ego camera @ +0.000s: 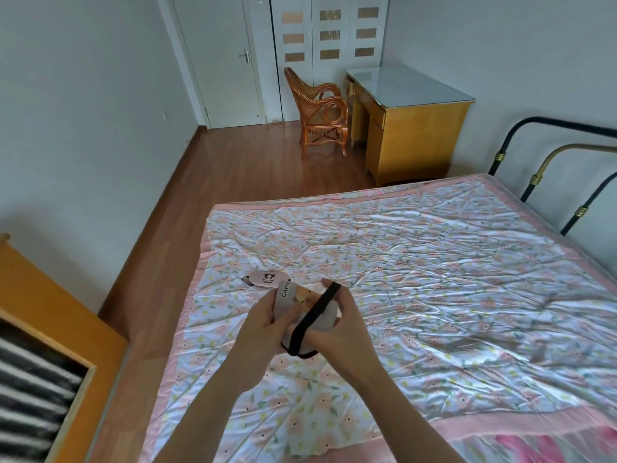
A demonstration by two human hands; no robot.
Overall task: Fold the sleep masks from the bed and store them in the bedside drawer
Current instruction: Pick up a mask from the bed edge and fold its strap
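Above the near left part of the bed I hold a white sleep mask printed with a brown animal and the letters "CAPY". My left hand grips its left side. My right hand grips the right side, and the mask's black elastic strap runs diagonally across it. A second, pink sleep mask with a small dark print lies flat on the quilt just beyond my left hand. The open bedside drawer shows at the lower left.
The drawer holds black and white striped fabric. A wooden floor strip runs between drawer unit and bed. Farther off stand a wicker rocking chair, a yellow desk, a closed door and a wardrobe. The metal bed frame is at the right.
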